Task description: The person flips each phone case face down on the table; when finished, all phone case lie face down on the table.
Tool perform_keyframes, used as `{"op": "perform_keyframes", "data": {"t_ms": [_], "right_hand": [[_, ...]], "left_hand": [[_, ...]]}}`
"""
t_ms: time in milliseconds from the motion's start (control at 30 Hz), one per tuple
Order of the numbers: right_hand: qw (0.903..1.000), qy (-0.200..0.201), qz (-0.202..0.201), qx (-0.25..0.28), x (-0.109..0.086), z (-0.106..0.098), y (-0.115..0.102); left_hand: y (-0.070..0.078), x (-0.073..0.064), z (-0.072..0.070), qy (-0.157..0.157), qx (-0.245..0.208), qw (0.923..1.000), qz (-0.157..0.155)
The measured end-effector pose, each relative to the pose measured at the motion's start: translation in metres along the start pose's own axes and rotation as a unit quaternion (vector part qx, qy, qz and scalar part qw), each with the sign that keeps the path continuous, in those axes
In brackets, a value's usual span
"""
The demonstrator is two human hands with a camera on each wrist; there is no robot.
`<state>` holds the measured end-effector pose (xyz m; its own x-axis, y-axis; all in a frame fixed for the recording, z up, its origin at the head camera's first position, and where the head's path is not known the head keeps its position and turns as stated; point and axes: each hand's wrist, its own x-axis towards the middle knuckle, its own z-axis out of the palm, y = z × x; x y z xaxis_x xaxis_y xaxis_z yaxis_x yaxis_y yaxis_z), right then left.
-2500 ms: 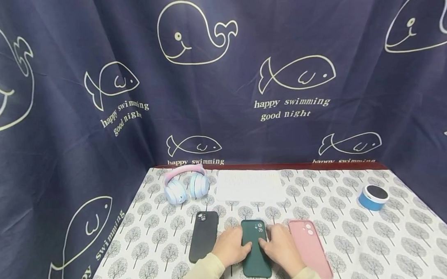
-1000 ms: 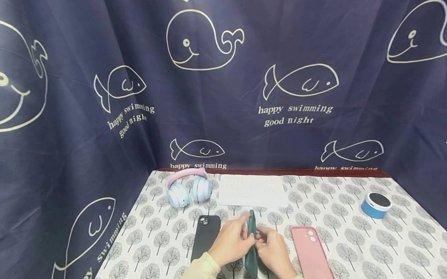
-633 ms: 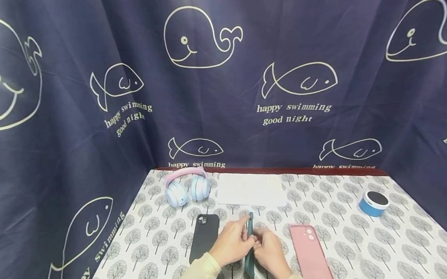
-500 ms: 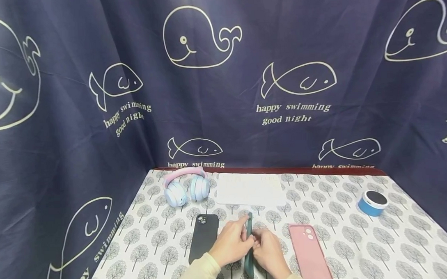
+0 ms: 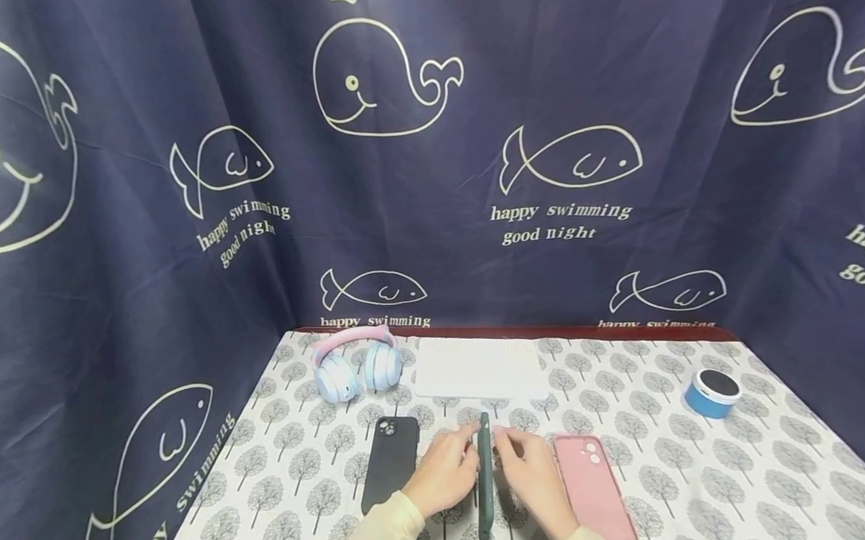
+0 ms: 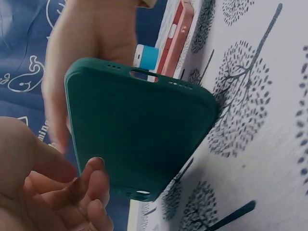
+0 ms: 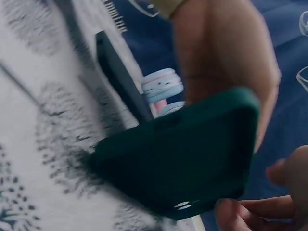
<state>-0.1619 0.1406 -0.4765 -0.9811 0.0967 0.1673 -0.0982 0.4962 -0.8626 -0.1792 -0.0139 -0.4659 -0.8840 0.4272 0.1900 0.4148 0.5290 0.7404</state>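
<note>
A dark green phone case stands on its long edge at the front middle of the table. Its outer back shows in the left wrist view and its hollow inside in the right wrist view. My left hand holds it at the camera-hole end, with curled fingers against the back. On the other side is my right hand, thumb and forefinger loosely extended, one fingertip right at the end of the case. A black phone with a camera block lies to the left. A pink phone case lies to the right.
Pink and blue headphones and a white keyboard lie at the back. A small blue and white cylinder with a dark top stands at the right. A tree-print cloth covers the table before a navy curtain.
The green phone case lay flat at first, then was tipped up onto its edge between both hands. My right hand has since loosened and moved forward along it.
</note>
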Motion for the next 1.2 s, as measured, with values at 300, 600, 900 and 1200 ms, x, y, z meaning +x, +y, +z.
{"op": "perform_keyframes", "data": {"t_ms": [300, 600, 900, 1200], "right_hand": [[0.9991, -0.007, 0.009, 0.04, -0.007, -0.003, -0.004], [0.991, 0.012, 0.075, 0.11, -0.01, -0.018, -0.008], [0.9922, 0.028, 0.078, 0.094, -0.007, -0.021, -0.002], [0.9982, 0.01, 0.036, -0.047, 0.001, -0.01, 0.014]], "left_hand": [[-0.01, 0.0, 0.01, -0.023, -0.05, 0.9983, -0.021], [-0.019, -0.002, 0.012, 0.006, -0.04, 0.9955, -0.086], [-0.011, -0.003, 0.003, 0.023, -0.119, 0.99, -0.072], [-0.016, -0.002, 0.004, 0.001, -0.041, 0.9968, -0.068]]}}
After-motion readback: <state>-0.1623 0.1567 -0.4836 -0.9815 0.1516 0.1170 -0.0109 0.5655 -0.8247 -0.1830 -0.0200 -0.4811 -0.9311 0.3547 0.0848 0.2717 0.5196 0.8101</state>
